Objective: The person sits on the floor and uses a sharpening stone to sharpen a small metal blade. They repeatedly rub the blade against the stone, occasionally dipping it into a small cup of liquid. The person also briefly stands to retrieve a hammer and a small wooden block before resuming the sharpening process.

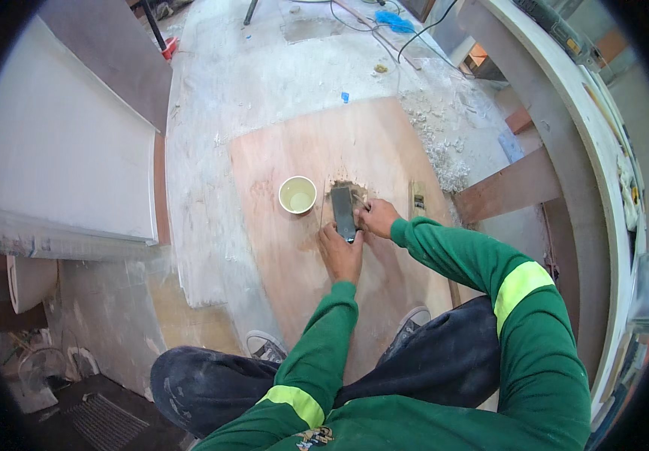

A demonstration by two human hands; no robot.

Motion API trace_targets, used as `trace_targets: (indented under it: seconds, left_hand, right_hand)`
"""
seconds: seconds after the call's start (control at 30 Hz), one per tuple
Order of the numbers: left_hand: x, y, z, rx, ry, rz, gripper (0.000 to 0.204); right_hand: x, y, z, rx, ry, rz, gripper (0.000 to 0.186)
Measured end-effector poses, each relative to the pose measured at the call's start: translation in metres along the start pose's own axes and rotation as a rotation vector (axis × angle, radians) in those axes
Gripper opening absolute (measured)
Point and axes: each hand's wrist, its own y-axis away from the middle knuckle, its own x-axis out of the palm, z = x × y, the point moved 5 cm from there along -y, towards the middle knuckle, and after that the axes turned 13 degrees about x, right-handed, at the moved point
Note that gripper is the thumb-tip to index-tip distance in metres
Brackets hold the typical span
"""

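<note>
A dark rectangular sharpening stone [343,208] lies on a wet, grimy patch of a plywood sheet [279,263]. My left hand [339,248] grips the stone's near end, where a small shiny edge shows between the fingers. My right hand [375,216] is closed beside the stone's right side, its fingertips on something thin that I cannot make out. A white cup [297,195] with pale liquid stands to the left. A small wooden hand plane [418,197] rests to the right.
A white panel [61,135] stands at the left, and a bench-like wooden frame [501,180] with a tool [557,34] on top at the right. Cables, a blue bag [393,21] and white shavings [445,158] lie on the floor. My shoes and bent knees flank the plywood's near part.
</note>
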Motion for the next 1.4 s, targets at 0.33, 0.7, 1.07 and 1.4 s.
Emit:
trace_targets:
  seconds: [0.33, 0.7, 1.07, 1.4]
  left_hand:
    - [0.047, 0.019, -0.001, -0.457, 1.025, -0.112, 0.04]
    - [0.05, 0.029, 0.023, -0.718, 1.018, -0.329, 0.032]
    - [0.025, 0.025, 0.018, -0.535, 0.706, -0.049, 0.039]
    - [-0.038, -0.008, 0.052, -0.246, 0.353, -0.318, 0.076]
  right_hand:
    - [-0.016, 0.001, -0.003, -0.041, -0.116, -0.134, 0.046]
    - [-0.021, 0.006, 0.002, 0.019, -0.089, -0.02, 0.05]
    - [-0.037, 0.025, 0.005, 0.027, -0.036, -0.011, 0.064]
    - [-0.042, 0.023, 0.009, 0.063, -0.004, -0.004, 0.066]
